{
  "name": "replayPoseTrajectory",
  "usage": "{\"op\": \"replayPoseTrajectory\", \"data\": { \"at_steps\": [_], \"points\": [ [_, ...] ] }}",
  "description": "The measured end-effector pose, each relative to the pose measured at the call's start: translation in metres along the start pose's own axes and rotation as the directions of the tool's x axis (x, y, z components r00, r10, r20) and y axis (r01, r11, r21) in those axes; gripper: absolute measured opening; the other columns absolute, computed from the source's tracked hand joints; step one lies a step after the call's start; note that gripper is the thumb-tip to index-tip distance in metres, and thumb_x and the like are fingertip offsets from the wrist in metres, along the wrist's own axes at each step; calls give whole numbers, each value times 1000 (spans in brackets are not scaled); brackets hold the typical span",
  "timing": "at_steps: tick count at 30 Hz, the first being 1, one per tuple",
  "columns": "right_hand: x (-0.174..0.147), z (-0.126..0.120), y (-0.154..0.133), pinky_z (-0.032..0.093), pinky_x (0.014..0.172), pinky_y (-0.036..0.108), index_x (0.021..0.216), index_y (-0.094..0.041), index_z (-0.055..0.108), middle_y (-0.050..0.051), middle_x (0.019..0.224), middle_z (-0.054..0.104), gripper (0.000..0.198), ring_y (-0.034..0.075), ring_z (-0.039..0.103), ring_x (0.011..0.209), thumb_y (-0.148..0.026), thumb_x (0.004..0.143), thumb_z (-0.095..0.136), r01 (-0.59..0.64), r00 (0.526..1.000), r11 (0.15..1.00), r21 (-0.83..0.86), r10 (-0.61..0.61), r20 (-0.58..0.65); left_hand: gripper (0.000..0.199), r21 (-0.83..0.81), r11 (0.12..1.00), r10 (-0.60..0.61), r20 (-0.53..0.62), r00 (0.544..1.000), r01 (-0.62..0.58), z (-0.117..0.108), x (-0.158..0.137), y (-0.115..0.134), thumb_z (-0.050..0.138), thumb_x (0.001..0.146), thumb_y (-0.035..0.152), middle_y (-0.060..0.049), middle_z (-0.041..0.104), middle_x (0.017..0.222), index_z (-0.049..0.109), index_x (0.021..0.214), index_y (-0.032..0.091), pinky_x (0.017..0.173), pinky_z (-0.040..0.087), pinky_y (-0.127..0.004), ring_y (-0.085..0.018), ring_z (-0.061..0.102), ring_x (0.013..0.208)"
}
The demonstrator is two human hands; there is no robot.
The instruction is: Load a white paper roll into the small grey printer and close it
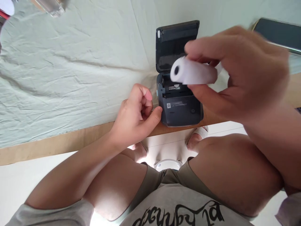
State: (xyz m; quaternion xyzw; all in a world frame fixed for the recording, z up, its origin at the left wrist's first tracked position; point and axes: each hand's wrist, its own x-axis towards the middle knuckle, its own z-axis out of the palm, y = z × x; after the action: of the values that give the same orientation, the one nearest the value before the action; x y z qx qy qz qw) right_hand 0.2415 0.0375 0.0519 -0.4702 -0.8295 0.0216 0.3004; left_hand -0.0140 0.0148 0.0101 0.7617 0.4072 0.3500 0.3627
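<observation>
Above the printer, my right hand (244, 72) pinches a small white paper roll (197, 72) between thumb and fingers. The roll's hollow core faces left, and it hides part of the printer's opening. A small black label printer (180, 113) stands near the table's front edge with its lid (172, 47) raised. Its inner compartment shows a small printed label (174, 87). At the printer's left side is my left hand (134, 116), empty, its fingers loosely curled and apart from the thumb. The thumb tip is at the printer's side wall; firm contact is hard to judge.
A pale green cloth (77, 69) with creases covers the table, leaving a strip of brown table edge (58, 146) in front. A dark-screened phone (279, 34) lies at the right. A clear object (53, 8) is cut off at the top left.
</observation>
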Motion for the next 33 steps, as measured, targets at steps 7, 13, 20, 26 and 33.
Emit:
{"op": "replayPoseTrajectory", "data": {
  "at_steps": [7, 13, 20, 26, 33],
  "points": [
    [13, 14, -9, 48, 83, 23, 118, -28, 66, -4, 119, 70, 33, 4, 62, 90, -33, 91, 49, -76, 982, 995, -65, 86, 169, 25, -4, 999, -32, -2, 999, 32, 0, -1, 4, 61, 93, 20, 12, 45, 64, 41, 104, 29, 44, 35, -26, -10, 43, 48],
    [15, 12, -7, 44, 79, 26, 113, -26, 65, -3, 118, 71, 31, 5, 56, 80, -43, 90, 53, -152, 967, 988, -33, 155, 200, 27, -15, 999, -43, -11, 999, 43, -1, -2, 4, 63, 91, 19, 12, 45, 65, 43, 106, 28, 44, 36, -26, -10, 45, 48],
    [15, 13, -3, 43, 80, 28, 111, -24, 66, -2, 115, 73, 31, 7, 59, 82, -45, 92, 53, -168, 956, 986, 7, 162, 246, 24, 2, 999, -53, -1, 999, 53, 0, -2, 5, 60, 91, 19, 12, 46, 65, 43, 107, 26, 45, 36, -25, -10, 45, 49],
    [17, 14, -3, 34, 73, 27, 96, -18, 64, -2, 104, 73, 24, 2, 55, 75, -40, 93, 55, -132, 960, 991, 27, 121, 254, 22, 38, 997, -71, 3, 997, 71, -1, -2, 6, 57, 92, 20, 11, 48, 67, 46, 110, 23, 47, 38, -23, -9, 47, 51],
    [15, 12, 0, 39, 75, 25, 92, -16, 68, -2, 113, 73, 21, 4, 65, 92, -35, 93, 58, -65, 979, 997, 39, 56, 195, 22, 45, 997, -64, 8, 998, 64, -2, -2, 8, 57, 93, 21, 11, 47, 68, 48, 113, 22, 45, 37, -22, -8, 47, 51]
  ]
}}
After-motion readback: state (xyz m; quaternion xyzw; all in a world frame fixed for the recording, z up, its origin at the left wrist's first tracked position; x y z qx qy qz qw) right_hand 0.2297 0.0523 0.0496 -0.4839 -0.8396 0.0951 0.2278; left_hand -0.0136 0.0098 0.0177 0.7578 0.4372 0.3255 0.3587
